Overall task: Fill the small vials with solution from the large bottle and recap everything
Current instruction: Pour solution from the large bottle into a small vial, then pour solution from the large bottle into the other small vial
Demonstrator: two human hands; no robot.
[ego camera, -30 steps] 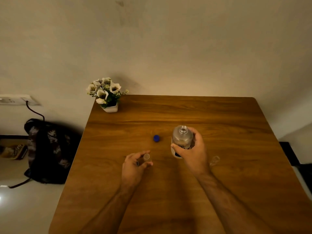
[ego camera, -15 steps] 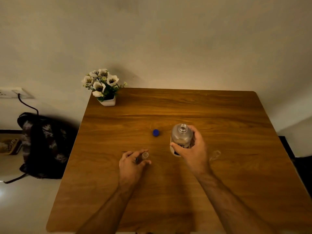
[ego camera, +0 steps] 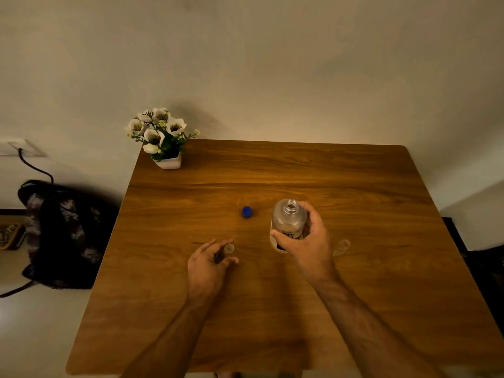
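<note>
The large clear bottle (ego camera: 287, 221) stands upright and uncapped near the middle of the wooden table (ego camera: 354, 186). My right hand (ego camera: 305, 244) is wrapped around its side. To the left, my left hand (ego camera: 210, 264) grips a small open vial (ego camera: 228, 249) standing on the table; something dark is tucked in the fingers beside it. A blue cap (ego camera: 247, 211) lies loose on the table behind the vial, left of the bottle. Another small clear vial (ego camera: 342, 246) lies on the table just right of my right hand.
A white pot of white flowers (ego camera: 163, 140) stands at the table's far left corner. A dark backpack (ego camera: 62, 236) sits on the floor to the left, under a wall socket with a cable (ego camera: 24, 151). The wall runs behind the table.
The view has shifted slightly, with the table lying lower in the frame. Both hands keep their holds on the vial and the bottle, almost still.
</note>
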